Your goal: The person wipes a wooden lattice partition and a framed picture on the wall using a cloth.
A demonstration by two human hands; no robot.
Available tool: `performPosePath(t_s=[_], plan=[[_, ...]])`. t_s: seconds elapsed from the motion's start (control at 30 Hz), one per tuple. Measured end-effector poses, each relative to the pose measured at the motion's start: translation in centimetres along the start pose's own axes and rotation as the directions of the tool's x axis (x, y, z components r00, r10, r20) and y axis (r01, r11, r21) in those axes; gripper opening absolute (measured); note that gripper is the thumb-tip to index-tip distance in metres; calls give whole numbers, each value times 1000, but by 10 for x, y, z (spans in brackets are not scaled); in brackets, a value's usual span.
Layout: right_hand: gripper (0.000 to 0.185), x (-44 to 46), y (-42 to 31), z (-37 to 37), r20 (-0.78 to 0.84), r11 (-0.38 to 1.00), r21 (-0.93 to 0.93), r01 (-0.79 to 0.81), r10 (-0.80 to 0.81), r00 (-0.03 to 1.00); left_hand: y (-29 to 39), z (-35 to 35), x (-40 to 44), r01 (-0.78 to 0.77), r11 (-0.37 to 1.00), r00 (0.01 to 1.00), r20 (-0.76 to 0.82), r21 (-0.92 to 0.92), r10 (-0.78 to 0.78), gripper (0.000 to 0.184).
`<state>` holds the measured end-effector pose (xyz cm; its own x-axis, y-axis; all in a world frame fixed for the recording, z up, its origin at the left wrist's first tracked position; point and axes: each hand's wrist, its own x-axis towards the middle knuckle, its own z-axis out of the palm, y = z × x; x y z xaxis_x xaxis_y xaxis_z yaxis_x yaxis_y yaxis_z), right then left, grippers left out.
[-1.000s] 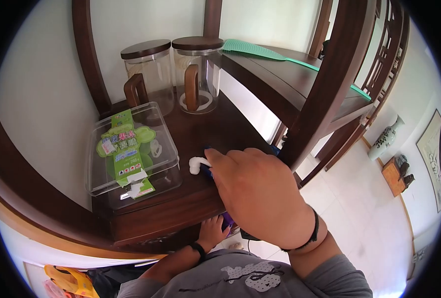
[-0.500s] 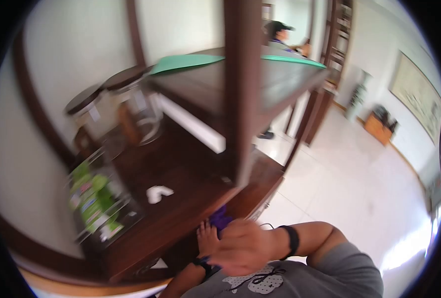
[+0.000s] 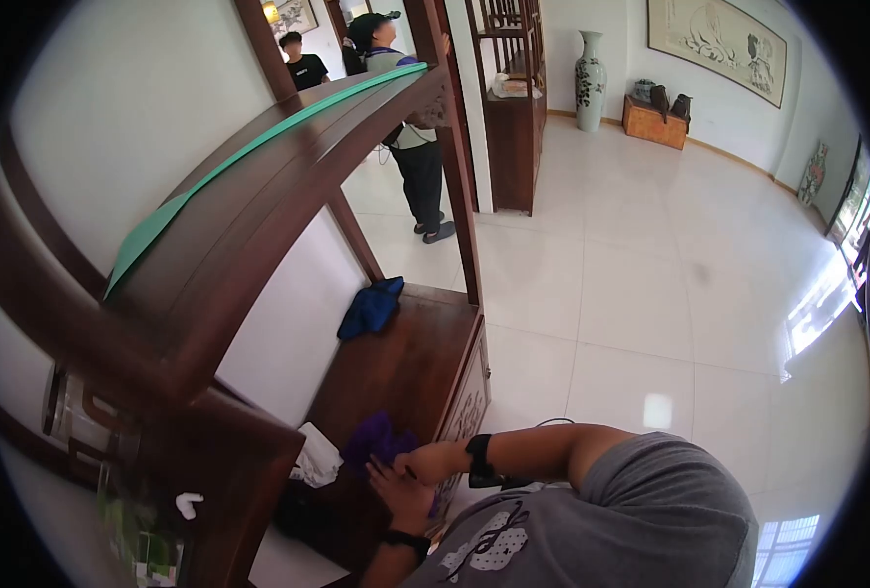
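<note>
A crumpled purple cloth lies on the lower dark wooden top, bunched in front of my hands. My right hand is closed on the cloth at its near edge. Close against it, my left hand also grips the cloth, with its fingers bent over the edge and purple fabric showing on both sides. The hands overlap, so part of the grip is hidden. Beside the purple cloth is a crumpled white cloth. Farther along the same wooden top rests a dark blue cloth.
The wooden shelf frame rises at my left, with a green sheet on its upper board. A small white piece and a clear holder with green packets sit on the near shelf. Two people are beyond the frame.
My view has swung and moved, bringing the white and blue cloths into sight. My right hand, raised and blurred before, is now down at the purple cloth beside my left hand.
</note>
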<state>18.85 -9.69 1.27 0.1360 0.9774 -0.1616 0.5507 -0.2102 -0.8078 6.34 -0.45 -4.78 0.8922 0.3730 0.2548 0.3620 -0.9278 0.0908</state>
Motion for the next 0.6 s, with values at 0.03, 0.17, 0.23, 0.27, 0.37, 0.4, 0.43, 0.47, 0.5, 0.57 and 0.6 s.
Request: performPosePath(t_s=[0.03, 0.17, 0.23, 0.27, 0.37, 0.4, 0.43, 0.47, 0.5, 0.57, 0.6], plan=[[35, -2, 6, -4, -15, 1000, -8, -7, 7, 1000, 6, -5, 5, -1, 999, 1000, 22, -37, 1, 75], [37, -3, 24, -18, -39, 995, 5, -96, 96, 995, 29, -13, 25, -9, 998, 991, 130, -70, 18, 68], [37, -19, 18, -44, -41, 990, 9, -139, 140, 989, 40, -8, 40, -27, 998, 988, 147, -65, 37, 68], [36, -22, 27, -48, -43, 990, 27, -142, 143, 989, 47, -7, 47, -35, 996, 988, 146, -77, 46, 68], [32, -23, 66, -56, -75, 992, 48, -117, 121, 990, 65, 0, 68, -68, 996, 975, 206, -56, 78, 71], [31, -26, 77, -60, -106, 995, 33, -94, 97, 990, 71, 4, 76, -81, 996, 968, 237, -42, 89, 73], [29, -27, 88, -65, -139, 997, 14, -72, 73, 988, 76, 10, 83, -103, 993, 969, 219, -50, 112, 73], [28, -29, 100, -69, -161, 997, 25, -66, 70, 984, 81, 17, 91, -126, 990, 971, 199, -58, 135, 73], [26, -31, 109, -75, -184, 997, 37, -62, 67, 981, 87, 18, 99, -149, 987, 971, 180, -66, 158, 73], [24, -36, 126, -88, -213, 996, 47, -82, 90, 973, 104, 20, 116, -162, 984, 969, 177, -72, 172, 73], [24, -43, 126, -99, -218, 993, 46, -112, 119, 969, 114, 21, 126, -173, 982, 967, 173, -80, 185, 74]])
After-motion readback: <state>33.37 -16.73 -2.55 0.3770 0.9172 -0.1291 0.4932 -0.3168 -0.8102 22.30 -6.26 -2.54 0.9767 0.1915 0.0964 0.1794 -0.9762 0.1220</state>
